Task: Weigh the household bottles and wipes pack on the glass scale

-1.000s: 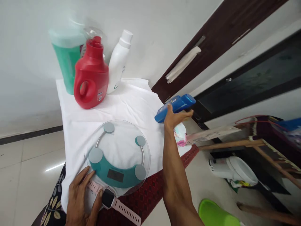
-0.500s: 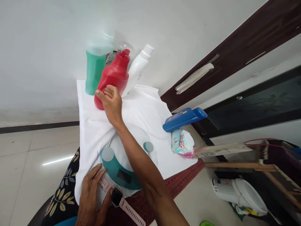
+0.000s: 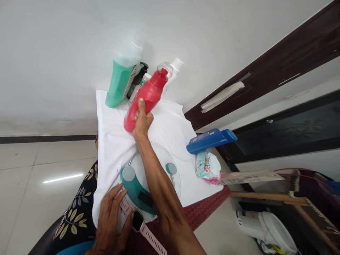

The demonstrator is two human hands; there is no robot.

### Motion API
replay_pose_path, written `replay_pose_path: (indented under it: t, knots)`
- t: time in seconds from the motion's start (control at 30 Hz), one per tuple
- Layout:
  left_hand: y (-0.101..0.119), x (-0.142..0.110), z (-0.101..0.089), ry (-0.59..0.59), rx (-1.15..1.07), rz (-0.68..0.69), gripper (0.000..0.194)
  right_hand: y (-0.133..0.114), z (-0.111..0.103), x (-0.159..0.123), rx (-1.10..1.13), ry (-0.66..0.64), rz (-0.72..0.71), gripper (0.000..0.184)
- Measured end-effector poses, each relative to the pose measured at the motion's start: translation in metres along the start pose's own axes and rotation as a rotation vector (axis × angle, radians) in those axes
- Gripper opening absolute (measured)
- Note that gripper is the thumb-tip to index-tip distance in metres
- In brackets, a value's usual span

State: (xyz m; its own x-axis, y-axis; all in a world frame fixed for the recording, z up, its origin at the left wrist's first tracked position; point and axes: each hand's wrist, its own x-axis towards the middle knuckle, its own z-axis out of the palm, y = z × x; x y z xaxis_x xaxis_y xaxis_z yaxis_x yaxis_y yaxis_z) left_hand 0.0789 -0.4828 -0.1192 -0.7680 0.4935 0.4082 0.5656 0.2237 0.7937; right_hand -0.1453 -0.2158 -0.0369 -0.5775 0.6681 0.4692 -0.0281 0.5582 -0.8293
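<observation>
My right hand [image 3: 142, 122] is wrapped round a red bottle [image 3: 148, 95] with a clear cap, which tilts to the right over the white cloth. Close behind it are a green liquid bottle [image 3: 119, 81], a dark pump bottle [image 3: 138, 78] and a small white-capped bottle [image 3: 146, 76]. A white bottle [image 3: 176, 65] is mostly hidden by the red one. Below my right forearm lies a round glass scale [image 3: 135, 184] with teal parts. Fingers spread, my left hand [image 3: 113, 212] rests at the scale's near-left edge, beside a smartwatch with a pink strap [image 3: 151, 237].
White cloth [image 3: 170, 124] covers the table, over a red patterned cloth [image 3: 204, 212]. At its right side are a blue bottle [image 3: 211, 140] and a wipes packet [image 3: 208, 166]. A wall stands behind; a white bucket [image 3: 265, 226] lies on the floor at right.
My right hand has tightened its hold on the red bottle and shifted it right, away from the green bottle. The pump bottle and small bottle now show more. My left hand stays by the scale.
</observation>
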Motion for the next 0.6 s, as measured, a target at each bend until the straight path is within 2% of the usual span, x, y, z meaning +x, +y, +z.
replay_pose_path:
  t: [0.07, 0.1, 0.2, 0.33, 0.5, 0.6]
  knots:
    - [0.000, 0.000, 0.000, -0.005, 0.006, 0.007, 0.049, -0.006, -0.024, -0.001, 0.056, 0.059, 0.181, 0.079]
    - [0.001, 0.000, -0.001, -0.010, 0.009, 0.013, 0.050, -0.010, -0.035, -0.002, 0.082, 0.071, 0.228, 0.079]
    - [0.000, 0.001, -0.002, -0.012, 0.022, 0.017, 0.051, -0.027, -0.064, -0.008, 0.193, 0.097, 0.223, 0.074]
    - [-0.002, 0.003, -0.005, -0.025, 0.059, 0.059, 0.053, -0.058, -0.100, -0.030, 0.357, 0.262, 0.248, 0.070]
    - [-0.003, 0.009, -0.011, -0.049, 0.056, 0.084, 0.054, -0.098, -0.159, -0.074, 0.401, 0.321, 0.260, 0.067]
    - [-0.002, 0.012, -0.013, -0.035, 0.047, 0.111, 0.052, -0.114, -0.188, -0.106, 0.385, 0.374, 0.298, 0.069]
